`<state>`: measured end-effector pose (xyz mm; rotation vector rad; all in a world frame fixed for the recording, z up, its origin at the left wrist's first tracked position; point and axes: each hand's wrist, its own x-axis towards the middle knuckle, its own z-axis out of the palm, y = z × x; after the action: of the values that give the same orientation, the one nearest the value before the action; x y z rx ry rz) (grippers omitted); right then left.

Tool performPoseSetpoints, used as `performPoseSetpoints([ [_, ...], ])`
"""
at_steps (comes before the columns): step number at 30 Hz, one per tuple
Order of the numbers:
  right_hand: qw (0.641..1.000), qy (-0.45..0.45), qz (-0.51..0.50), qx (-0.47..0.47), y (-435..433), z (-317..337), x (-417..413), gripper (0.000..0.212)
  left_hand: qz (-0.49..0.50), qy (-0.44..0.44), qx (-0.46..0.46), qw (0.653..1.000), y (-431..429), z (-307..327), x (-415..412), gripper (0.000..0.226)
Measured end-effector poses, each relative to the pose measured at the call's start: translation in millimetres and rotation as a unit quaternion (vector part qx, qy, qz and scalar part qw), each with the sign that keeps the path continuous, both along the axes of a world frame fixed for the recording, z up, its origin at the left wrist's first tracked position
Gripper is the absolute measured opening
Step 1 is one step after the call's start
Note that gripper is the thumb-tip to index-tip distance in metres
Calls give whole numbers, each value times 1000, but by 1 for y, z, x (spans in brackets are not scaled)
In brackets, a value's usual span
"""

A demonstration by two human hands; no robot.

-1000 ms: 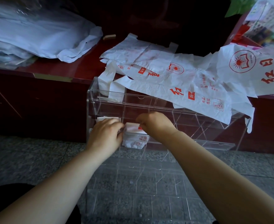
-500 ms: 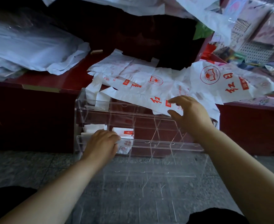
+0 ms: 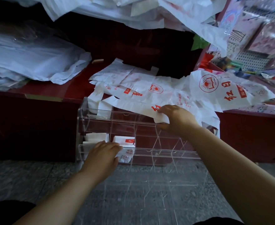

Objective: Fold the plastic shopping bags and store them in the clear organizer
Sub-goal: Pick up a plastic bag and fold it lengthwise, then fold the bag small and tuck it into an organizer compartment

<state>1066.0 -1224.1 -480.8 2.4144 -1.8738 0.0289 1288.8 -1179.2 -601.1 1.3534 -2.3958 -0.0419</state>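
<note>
A dark red counter [image 3: 41, 88] stands just behind the clear organizer [image 3: 166, 153]. A white printed shopping bag [image 3: 141, 98] lies unfolded across the organizer's top edge, and the right hand [image 3: 177, 119] pinches its near edge, thumb underneath. The left hand [image 3: 101, 158] rests with fairly straight fingers on a folded bag [image 3: 125, 142], which sits in the organizer's lower row, second compartment from its left end.

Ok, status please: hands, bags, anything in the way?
Left hand presses folded bag in organizer. Right hand pinches loose bag edge. That bag drapes over organizer top.
</note>
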Motion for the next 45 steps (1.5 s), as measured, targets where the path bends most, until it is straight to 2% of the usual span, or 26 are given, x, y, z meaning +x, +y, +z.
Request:
performPoseSetpoints([
  [3,1000,4,5,-26,-2,-4,2,44,-5,-10,-1,1000,-1,4,0,31],
  [6,997,-43,-1,-62,-6,-4,2,29,6,-13,3,1000,-2,7,-1,43],
  [7,996,-57,-2,-69,-7,-3,2,28,5,-16,-11,1000,-3,7,-1,40],
  [9,990,-99,-9,-105,-8,-1,2,27,1,-13,6,1000,-2,14,-2,24],
  [13,966,-201,-53,-155,-9,9,4,24,36,35,31,998,1,19,-3,15],
  [15,959,-238,-77,-136,-11,13,5,24,53,50,90,993,2,22,-6,22],
  [18,951,-285,-85,-86,-12,16,5,26,46,27,78,995,0,18,-5,36],
  [21,946,-306,-87,-65,-12,15,4,23,60,30,99,993,-2,19,-5,38],
  [26,916,-383,-115,-28,-16,15,4,10,57,39,124,990,-1,18,-5,39],
  [29,919,-376,-122,1,-19,12,7,2,53,44,127,990,-3,18,-4,39],
  [31,929,-347,-125,29,-19,11,11,10,41,51,116,991,-4,17,-4,39],
  [34,979,-172,-97,43,-19,5,21,47,36,55,124,990,-4,19,-4,39],
  [35,990,-116,-76,22,-19,2,27,55,36,57,128,989,-4,20,-4,38],
  [37,998,-46,-39,-26,-19,-4,39,56,34,58,129,989,-6,20,-4,35],
  [39,998,-32,-22,-45,-20,-11,48,51,35,60,127,989,-6,18,-4,35],
  [45,992,-106,-10,-65,-17,-15,51,31,38,58,134,989,-9,12,-3,35],
])
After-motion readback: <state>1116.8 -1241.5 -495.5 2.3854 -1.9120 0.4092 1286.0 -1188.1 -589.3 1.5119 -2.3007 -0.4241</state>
